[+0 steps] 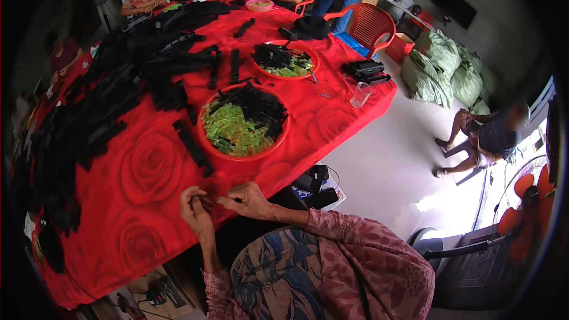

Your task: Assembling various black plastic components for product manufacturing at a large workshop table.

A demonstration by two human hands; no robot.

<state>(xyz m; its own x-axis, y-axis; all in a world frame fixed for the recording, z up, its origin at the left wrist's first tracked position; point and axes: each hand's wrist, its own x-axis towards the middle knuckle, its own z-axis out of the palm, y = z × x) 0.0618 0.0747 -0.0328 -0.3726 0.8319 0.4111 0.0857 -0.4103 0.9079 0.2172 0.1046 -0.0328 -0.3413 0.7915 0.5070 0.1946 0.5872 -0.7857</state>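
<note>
Over the near edge of the red rose-patterned tablecloth point(151, 160), my left hand point(198, 216) and my right hand point(252, 201) face each other, a small gap apart. Both have curled fingers, and the right thumb is pressed against its fingers. Anything pinched in them is too small or hidden to name. Just beyond them stands a red basin point(249, 157) holding translucent yellow-green strips point(228, 130) and thin black pieces point(258, 104). A long black strip point(192, 148) lies on the cloth left of the basin, its near end close to my hands.
Black strips point(118, 89) are heaped along the table's left. A second filled basin point(317, 59), a clear cup point(360, 95) and black parts point(364, 70) lie farther off. People work across the table. Red chairs point(370, 24), green sacks point(441, 68) and a seated person point(492, 133) are to the right.
</note>
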